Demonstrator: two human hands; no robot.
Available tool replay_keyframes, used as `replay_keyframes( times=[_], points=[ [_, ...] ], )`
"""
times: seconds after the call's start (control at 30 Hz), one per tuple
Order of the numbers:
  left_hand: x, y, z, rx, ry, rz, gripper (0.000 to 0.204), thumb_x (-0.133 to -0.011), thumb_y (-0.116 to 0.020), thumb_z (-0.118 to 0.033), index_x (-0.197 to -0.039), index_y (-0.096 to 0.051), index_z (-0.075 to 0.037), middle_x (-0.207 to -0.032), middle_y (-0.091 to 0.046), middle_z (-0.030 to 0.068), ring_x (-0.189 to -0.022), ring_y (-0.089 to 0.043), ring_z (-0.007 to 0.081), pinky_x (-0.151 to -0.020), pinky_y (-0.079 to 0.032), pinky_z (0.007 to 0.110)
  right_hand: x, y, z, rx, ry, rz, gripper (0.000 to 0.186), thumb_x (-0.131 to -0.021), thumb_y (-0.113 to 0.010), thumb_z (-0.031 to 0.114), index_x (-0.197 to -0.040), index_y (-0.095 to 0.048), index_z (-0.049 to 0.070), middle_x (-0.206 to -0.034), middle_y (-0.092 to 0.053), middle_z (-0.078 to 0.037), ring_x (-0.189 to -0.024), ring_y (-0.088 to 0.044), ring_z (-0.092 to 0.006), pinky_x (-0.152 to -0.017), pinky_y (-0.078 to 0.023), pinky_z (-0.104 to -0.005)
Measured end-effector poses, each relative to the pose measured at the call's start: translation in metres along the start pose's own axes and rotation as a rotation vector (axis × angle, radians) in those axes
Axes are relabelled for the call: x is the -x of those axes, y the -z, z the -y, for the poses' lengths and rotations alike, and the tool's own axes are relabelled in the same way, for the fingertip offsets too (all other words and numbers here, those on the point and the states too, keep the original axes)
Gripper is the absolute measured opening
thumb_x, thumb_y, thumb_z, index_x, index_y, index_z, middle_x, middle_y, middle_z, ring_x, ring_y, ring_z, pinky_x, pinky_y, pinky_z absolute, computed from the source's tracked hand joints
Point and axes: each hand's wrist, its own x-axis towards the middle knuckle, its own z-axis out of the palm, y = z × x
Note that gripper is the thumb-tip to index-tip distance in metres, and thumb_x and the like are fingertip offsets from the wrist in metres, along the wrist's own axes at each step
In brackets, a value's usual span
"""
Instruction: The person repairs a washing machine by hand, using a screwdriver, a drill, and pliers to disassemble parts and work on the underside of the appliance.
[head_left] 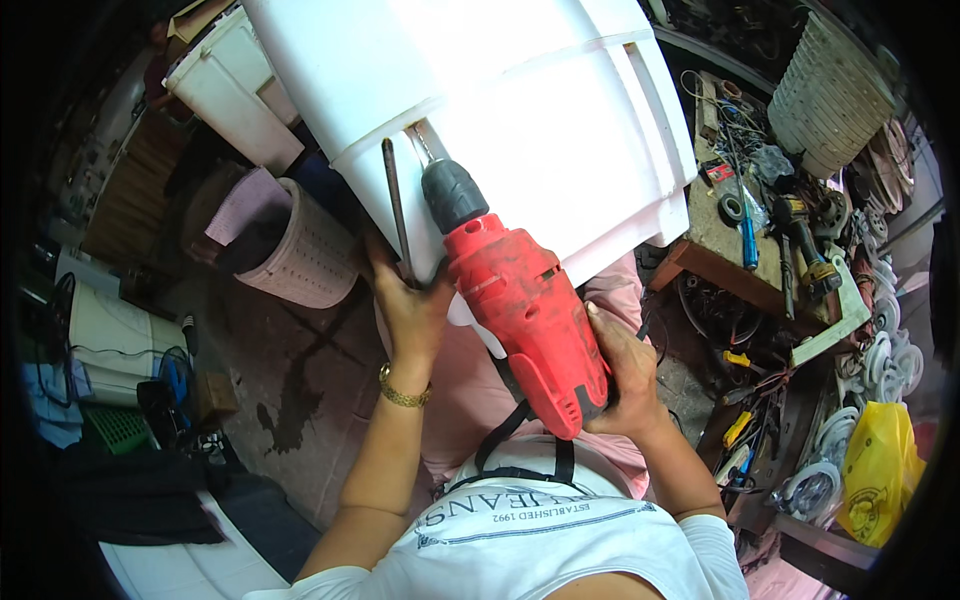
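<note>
A red power drill with a black chuck points away from me. Its thin bit meets a slot in the side of a large white plastic housing. My right hand is wrapped around the drill's rear, its thumb along the side and its other fingers mostly hidden underneath. Left of the drill's front, my left hand has the lower end of a dark thin rod between thumb and fingers. The rod stands beside the bit; whether it joins the drill I cannot tell.
At right, a wooden bench bears another power tool, a blue-handled screwdriver and wires. A yellow bag lies among white coils. To the left stand a perforated basket and a white plastic casing. The floor has dark stains.
</note>
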Motion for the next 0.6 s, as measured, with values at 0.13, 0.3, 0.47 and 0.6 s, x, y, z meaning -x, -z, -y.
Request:
replay_keyframes(
  times=[0.13, 0.3, 0.47, 0.6],
  points=[
    [0.002, -0.001, 0.005, -0.132, -0.127, -0.041, 0.094, -0.072, -0.082, -0.023, -0.142, -0.026, 0.005, -0.125, -0.047, 0.0190, -0.111, -0.052, 0.0256, -0.093, -0.044, 0.038, 0.000, -0.003, 0.002, 0.004, 0.015, -0.059, 0.094, -0.047, -0.080, 0.017, -0.131, -0.047, -0.007, -0.099, -0.064, -0.020, -0.073, -0.063, -0.0307, -0.067, -0.049, -0.0361],
    [0.009, -0.003, 0.004, -0.083, -0.039, -0.093, 0.095, -0.072, -0.082, -0.036, -0.138, -0.029, 0.006, -0.125, -0.044, 0.0187, -0.113, -0.049, 0.0265, -0.094, -0.042, 0.038, -0.001, -0.003, -0.003, 0.033, 0.024, -0.026, 0.094, -0.046, -0.081, 0.019, -0.130, -0.048, -0.008, -0.081, -0.060, -0.014, -0.064, -0.058, -0.0274, -0.060, -0.046, -0.0364],
    [0.011, -0.003, 0.005, -0.038, -0.015, -0.075, 0.092, -0.073, -0.082, -0.038, -0.135, -0.031, 0.007, -0.124, -0.043, 0.0184, -0.113, -0.048, 0.0271, -0.094, -0.041, 0.038, -0.002, -0.004, -0.007, 0.031, 0.066, -0.065, 0.093, -0.047, -0.081, 0.020, -0.129, -0.049, -0.009, -0.084, -0.062, -0.015, -0.065, -0.059, -0.0276, -0.061, -0.046, -0.0359],
    [0.013, 0.000, 0.009, -0.108, -0.089, -0.038, 0.069, -0.087, -0.068, -0.023, -0.139, -0.031, 0.004, -0.130, -0.043, 0.0140, -0.120, -0.043, 0.0224, -0.103, -0.034, 0.037, -0.002, -0.006, -0.007, 0.034, 0.079, -0.091, 0.094, -0.047, -0.082, 0.022, -0.130, -0.048, -0.009, -0.086, -0.063, -0.016, -0.065, -0.059, -0.0275, -0.061, -0.046, -0.0357]
  ],
)
